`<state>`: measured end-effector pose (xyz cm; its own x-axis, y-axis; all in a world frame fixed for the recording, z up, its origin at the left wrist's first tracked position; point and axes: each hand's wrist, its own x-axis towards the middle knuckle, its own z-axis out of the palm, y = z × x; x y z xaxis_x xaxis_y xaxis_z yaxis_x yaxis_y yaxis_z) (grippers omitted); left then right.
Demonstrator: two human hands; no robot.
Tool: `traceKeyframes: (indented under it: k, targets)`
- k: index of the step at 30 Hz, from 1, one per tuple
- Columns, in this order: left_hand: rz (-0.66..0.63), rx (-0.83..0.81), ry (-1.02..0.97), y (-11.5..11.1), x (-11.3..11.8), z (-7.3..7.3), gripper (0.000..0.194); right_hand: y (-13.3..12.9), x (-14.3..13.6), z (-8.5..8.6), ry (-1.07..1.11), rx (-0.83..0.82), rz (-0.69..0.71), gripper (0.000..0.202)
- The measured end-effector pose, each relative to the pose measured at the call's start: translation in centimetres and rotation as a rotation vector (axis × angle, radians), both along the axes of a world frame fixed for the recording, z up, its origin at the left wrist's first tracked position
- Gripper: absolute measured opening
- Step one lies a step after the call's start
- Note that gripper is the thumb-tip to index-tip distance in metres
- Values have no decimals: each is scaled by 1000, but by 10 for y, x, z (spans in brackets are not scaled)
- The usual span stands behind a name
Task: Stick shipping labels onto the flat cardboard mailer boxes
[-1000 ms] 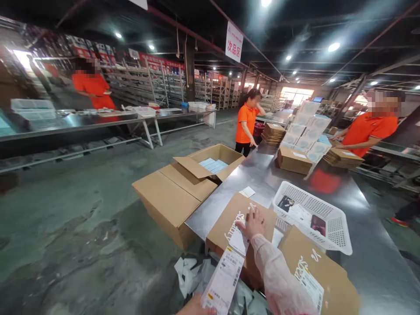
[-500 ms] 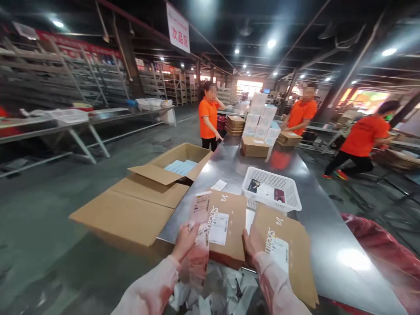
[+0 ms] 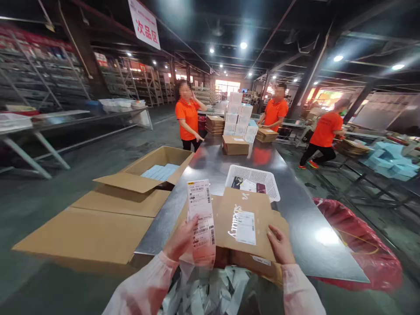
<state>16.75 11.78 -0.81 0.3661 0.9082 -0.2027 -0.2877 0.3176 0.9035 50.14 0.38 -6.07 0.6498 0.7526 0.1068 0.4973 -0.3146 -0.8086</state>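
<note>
My left hand (image 3: 181,239) grips a strip of printed shipping labels (image 3: 201,205) between thumb and fingers, the strip hanging down over the table's near edge. With thumb on top, my right hand (image 3: 281,247) holds the right edge of a flat cardboard carton (image 3: 244,203). White "sbeauty" lettering and a white label (image 3: 246,229) show on its upper face. Other flat cardboard lies partly hidden beneath it. Just behind the carton stands a white perforated basket (image 3: 274,186) with small dark, white and maroon items. Crumpled whitish strips (image 3: 216,293) lie below my hands.
The metal table (image 3: 308,227) stretches forward to cardboard stacks (image 3: 235,146) and piled white boxes (image 3: 234,118). A large open carton (image 3: 157,153) stands left, blue packs inside. A red plastic bag (image 3: 367,258) lies right. Several people in orange shirts are farther off.
The view has turned right. My right hand has gone from between two side-by-side cartons to the right edge of one, now overlapping other cardboard. My left hand still holds the label strip.
</note>
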Motion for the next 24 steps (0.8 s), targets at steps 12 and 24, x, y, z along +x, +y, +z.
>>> traceKeyframes:
  k: [12, 24]
  targets:
    - [-71, 168, 38, -64, -8, -31, 61, 11, -197, 24, 590, 111, 723, 57]
    - [526, 65, 184, -61, 6, -62, 60, 59, -190, 43, 129, -36, 914, 40]
